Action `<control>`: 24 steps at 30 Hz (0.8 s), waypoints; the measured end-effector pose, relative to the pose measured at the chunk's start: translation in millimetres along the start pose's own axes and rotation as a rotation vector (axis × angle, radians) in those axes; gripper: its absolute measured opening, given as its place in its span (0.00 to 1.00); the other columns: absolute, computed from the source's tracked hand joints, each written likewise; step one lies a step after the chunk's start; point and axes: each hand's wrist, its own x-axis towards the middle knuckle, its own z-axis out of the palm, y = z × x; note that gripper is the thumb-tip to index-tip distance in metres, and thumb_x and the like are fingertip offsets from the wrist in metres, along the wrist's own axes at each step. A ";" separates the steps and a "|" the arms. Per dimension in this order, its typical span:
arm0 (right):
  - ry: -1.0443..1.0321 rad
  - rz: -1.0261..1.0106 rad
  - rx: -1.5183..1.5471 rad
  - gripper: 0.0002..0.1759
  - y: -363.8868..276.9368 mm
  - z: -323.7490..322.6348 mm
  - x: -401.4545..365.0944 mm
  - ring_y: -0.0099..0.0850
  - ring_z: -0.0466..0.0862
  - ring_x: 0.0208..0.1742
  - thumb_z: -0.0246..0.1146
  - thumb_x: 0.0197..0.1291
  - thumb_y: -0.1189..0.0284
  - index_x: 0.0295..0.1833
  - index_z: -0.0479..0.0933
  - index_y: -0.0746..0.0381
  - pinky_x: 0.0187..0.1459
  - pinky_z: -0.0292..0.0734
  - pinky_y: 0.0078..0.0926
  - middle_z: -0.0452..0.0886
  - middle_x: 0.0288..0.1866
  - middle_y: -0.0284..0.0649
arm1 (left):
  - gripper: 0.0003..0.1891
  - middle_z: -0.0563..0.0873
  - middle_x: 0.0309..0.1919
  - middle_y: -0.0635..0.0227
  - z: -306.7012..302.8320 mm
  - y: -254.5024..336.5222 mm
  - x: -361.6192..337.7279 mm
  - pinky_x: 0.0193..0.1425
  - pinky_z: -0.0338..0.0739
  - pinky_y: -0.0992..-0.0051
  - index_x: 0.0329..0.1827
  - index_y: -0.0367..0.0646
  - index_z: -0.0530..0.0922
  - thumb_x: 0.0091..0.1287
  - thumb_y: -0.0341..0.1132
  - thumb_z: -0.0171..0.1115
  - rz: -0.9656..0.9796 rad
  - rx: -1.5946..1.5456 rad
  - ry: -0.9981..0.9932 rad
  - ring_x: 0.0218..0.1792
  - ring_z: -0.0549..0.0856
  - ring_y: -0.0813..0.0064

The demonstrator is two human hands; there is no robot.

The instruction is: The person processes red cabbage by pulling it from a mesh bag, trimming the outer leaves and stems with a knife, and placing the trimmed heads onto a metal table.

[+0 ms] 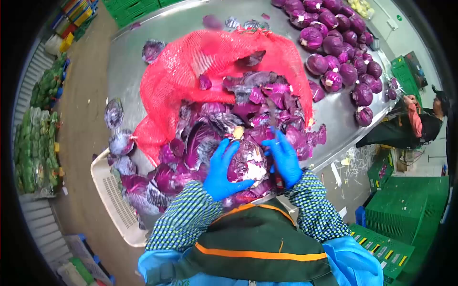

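A partly peeled red cabbage (247, 164), its cut stem and pale patches showing, sits among loose leaves near the table's front edge. My left hand (223, 172), in a blue glove, grips it from the left, thumb along its near side. My right hand (284, 159), also gloved in blue, is at its right side and holds what looks like a knife (272, 114); its dark blade points away from me and a dark handle end shows below the palm. Purple outer leaves (260, 95) are heaped on a red mesh sack (164, 86) just beyond.
Many whole red cabbages (333, 45) are piled at the far right of the metal table (129, 62). A cream crate (112, 205) stands at the left front. Green crates (396, 205) and another person (410, 124) are to the right.
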 end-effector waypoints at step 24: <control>-0.149 0.140 0.093 0.32 41.6 12.4 -46.9 0.26 0.73 0.57 0.63 0.62 0.68 0.69 0.61 0.66 0.59 0.68 0.24 0.74 0.59 0.40 | 0.41 0.69 0.47 0.53 -1.2 12.3 -69.4 0.51 0.74 0.65 0.67 0.37 0.62 0.52 0.42 0.74 -0.447 -0.076 0.245 0.46 0.74 0.65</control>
